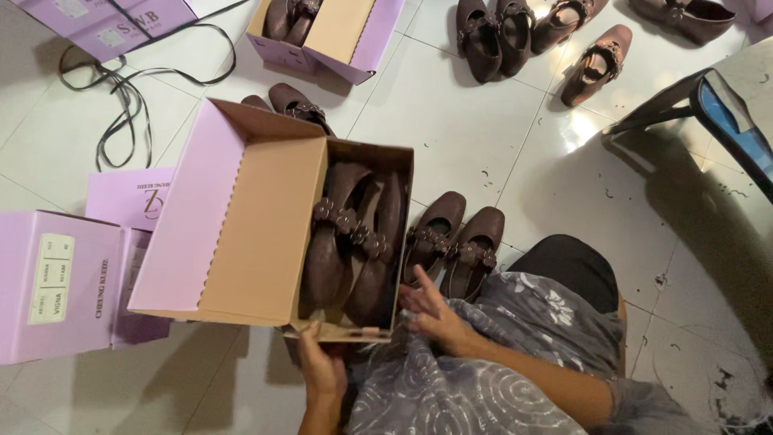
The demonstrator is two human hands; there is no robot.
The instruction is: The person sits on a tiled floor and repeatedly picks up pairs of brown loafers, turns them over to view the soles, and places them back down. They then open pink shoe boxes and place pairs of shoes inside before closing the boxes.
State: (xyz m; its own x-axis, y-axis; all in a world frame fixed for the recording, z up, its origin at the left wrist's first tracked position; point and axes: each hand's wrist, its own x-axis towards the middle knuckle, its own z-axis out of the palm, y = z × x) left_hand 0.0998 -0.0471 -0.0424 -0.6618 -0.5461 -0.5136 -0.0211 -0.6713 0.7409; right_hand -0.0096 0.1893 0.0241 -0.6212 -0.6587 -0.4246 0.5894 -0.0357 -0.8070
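Two hands: left hand (pixel 320 366), right hand (pixel 431 312). Shoes, all brown: two in the open box (pixel 241 234), two on the floor beside it (pixel 455 246), two behind it (pixel 294 103), four in the far row (pixel 535 36). One black cord (pixel 129 89)

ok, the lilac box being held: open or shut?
Open. Box lid flap is folded back; a brown shoe pair lies inside.

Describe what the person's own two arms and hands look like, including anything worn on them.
Both forearms are bare, with no sleeves, gloves, watch or bracelets in view. No rings show on the left hand or the right hand. Around them lies a grey garment printed with pale swirls and flowers.
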